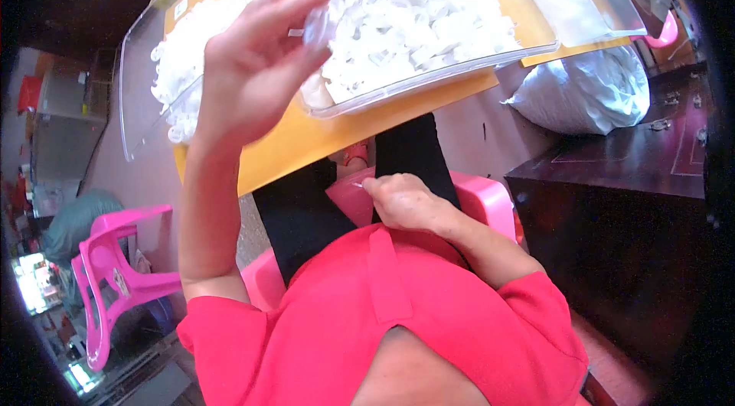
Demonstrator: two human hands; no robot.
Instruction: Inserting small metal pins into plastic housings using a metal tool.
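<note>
My left hand (249, 73) is raised over the near edge of two clear plastic bins. Between its thumb and fingers is a small clear plastic piece (317, 26), blurred. Under and beyond it, the right bin (436, 78) holds a heap of small white and translucent plastic parts (421, 19). More white parts (180, 96) lie in the left bin (127, 104). Low over my lap, my right hand (407, 202) is closed in a pinch. A tiny pale bit shows at its fingertips, too small to name.
The bins rest on a yellow tabletop (306, 142). A stuffed white sack (593, 92) sits right of the table, beside a dark wooden cabinet (605, 222). An overturned pink plastic stool (126, 280) is at left. Another pink seat (490, 203) is under me.
</note>
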